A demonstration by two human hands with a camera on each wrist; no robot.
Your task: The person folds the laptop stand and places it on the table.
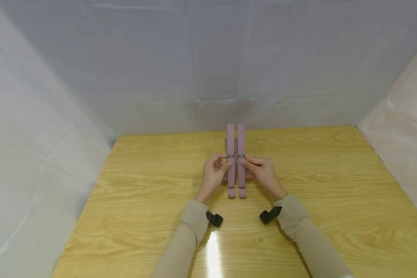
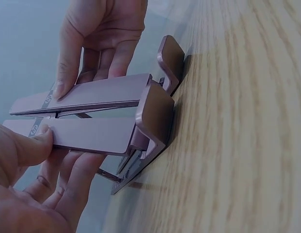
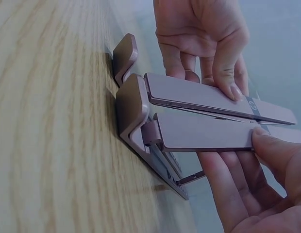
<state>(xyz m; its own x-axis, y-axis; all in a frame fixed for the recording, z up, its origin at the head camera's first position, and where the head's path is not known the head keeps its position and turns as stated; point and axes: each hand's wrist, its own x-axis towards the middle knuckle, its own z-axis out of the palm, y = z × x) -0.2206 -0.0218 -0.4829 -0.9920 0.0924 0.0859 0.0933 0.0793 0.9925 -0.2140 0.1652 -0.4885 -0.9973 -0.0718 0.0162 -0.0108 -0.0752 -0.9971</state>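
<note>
A pink metal folding laptop stand (image 1: pixel 231 141) stands on the table, its two long bars side by side with a narrow gap between them. My left hand (image 1: pixel 212 174) pinches the left bar, thumb on top and fingers beneath. On the other side, my right hand (image 1: pixel 265 172) holds the right bar in the same way. The left wrist view shows upturned hooked lips (image 2: pixel 158 114) at the near end and the bars raised at a slope above the base. A thin support strut (image 3: pixel 192 178) shows under the bars in the right wrist view. Fingers partly hide the underside.
The wooden table (image 1: pixel 142 216) has its back edge just beyond the stand. White sheeting (image 1: pixel 160 58) hangs behind and on both sides. Black wrist-worn devices (image 1: pixel 214 219) stick out inward from the sleeves. A bright glare lies on the table between the forearms.
</note>
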